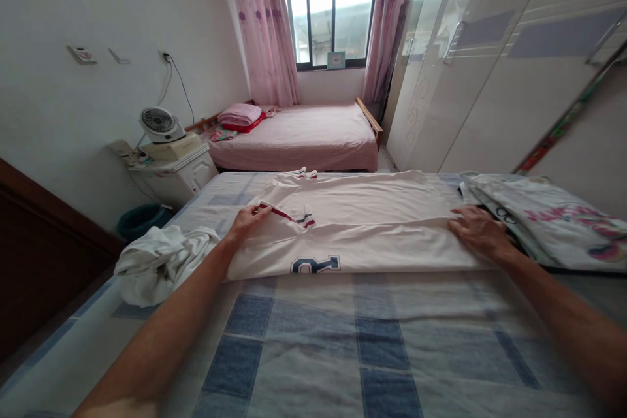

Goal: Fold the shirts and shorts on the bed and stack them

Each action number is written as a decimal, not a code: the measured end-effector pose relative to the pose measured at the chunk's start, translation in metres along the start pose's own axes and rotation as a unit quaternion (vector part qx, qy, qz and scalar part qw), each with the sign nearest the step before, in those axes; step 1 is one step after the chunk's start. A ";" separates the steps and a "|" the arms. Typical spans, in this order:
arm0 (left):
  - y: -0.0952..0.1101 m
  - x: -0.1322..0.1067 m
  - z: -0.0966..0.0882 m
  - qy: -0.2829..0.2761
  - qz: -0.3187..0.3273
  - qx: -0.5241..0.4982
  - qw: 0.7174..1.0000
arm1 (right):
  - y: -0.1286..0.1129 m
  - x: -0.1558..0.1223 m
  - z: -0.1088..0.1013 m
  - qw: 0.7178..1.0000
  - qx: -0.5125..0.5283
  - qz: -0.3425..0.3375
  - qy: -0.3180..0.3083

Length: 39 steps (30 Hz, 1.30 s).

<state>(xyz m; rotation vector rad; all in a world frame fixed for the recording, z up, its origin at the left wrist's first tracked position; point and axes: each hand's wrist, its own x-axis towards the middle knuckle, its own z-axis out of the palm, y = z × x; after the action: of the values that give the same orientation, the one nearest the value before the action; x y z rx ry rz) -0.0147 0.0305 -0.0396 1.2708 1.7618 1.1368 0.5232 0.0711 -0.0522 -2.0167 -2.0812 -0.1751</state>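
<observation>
A white T-shirt [372, 241] lies sideways on the bed, with its near side folded over toward the middle. Navy and red stripes trim its sleeve ends, and part of a dark blue letter print shows along the near fold. My left hand [249, 221] is closed on the fabric at the left end, beside a striped sleeve edge. At the other end, my right hand [477, 230] rests low over the hem with its fingers bent, gripping the folded layer. Part of the cloth under both hands is hidden.
A crumpled white garment [164, 261] lies on the left of the checked bedsheet [313, 346]. Flat printed shirts [553, 215] are stacked at the right. Beyond are a pink bed [313, 137], a nightstand [183, 170] with a fan [161, 124], a bin [142, 219] and a wardrobe [470, 91].
</observation>
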 end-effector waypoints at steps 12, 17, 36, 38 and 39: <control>0.029 -0.020 0.016 0.141 0.200 0.290 0.925 | -0.063 -0.020 -0.015 0.978 0.041 -0.176 0.107; 0.025 -0.060 0.058 -0.104 0.460 0.370 0.801 | -0.157 -0.051 -0.011 0.928 0.112 -0.355 0.013; -0.017 -0.053 -0.002 0.140 0.283 0.366 0.875 | -0.023 -0.004 0.028 0.996 0.016 -0.079 0.026; -0.010 -0.063 0.003 0.106 0.335 0.329 0.876 | -0.074 0.003 0.018 0.991 0.092 -0.091 0.022; -0.008 -0.068 0.008 0.068 0.360 0.317 0.875 | -0.102 0.007 0.013 0.986 0.128 -0.108 0.002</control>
<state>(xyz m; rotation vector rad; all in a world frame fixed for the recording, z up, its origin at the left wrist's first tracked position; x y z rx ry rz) 0.0098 -0.0337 -0.0482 2.4459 1.8900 1.0547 0.4204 0.0767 -0.0547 -1.6431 -2.1893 0.0503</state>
